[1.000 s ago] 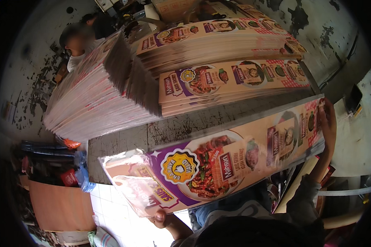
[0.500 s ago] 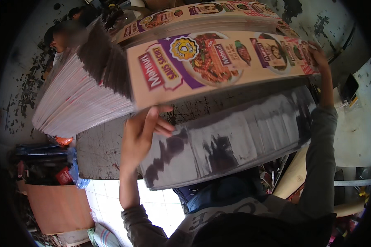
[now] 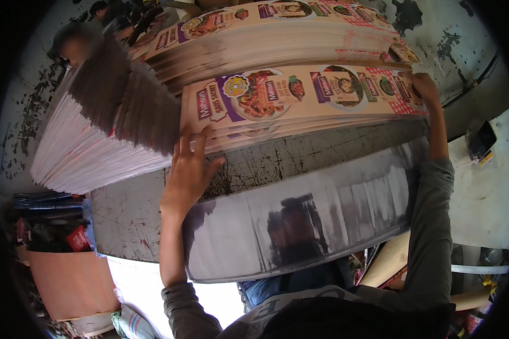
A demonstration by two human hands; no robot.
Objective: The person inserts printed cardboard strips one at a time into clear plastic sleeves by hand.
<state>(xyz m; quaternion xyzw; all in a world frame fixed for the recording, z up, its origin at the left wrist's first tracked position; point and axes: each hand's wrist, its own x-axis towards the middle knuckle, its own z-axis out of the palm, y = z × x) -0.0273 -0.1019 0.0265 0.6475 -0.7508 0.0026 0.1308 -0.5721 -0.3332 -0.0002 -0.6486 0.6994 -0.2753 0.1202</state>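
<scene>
A low stack of long printed cardboard sheets (image 3: 260, 113), peach with food pictures and a purple patch, lies on the dark scratched tabletop (image 3: 254, 169). My left hand (image 3: 188, 172) is open, fingers spread, with its fingertips at the stack's near left corner. At the right end, my right hand (image 3: 425, 89) has its fingers curled over the edge of the top sheet; its fingertips are partly hidden. Between the stack and my body lies a long, glossy grey board (image 3: 300, 226) with dark, wet-looking streaks.
Behind stands a taller stack of the same printed sheets (image 3: 266, 45). A fanned pile of pale-edged sheets (image 3: 102, 135) leans at the left. A person (image 3: 76, 45) is beyond it. On the right are a black phone-like object (image 3: 483, 140) and a pale surface (image 3: 486, 198). A brown carton (image 3: 68, 285) stands lower left.
The printed sheet between my hands has come down flat onto the low stack. My left hand has turned from a raised thumb to spread fingers at the corner. My right hand stays at the right end.
</scene>
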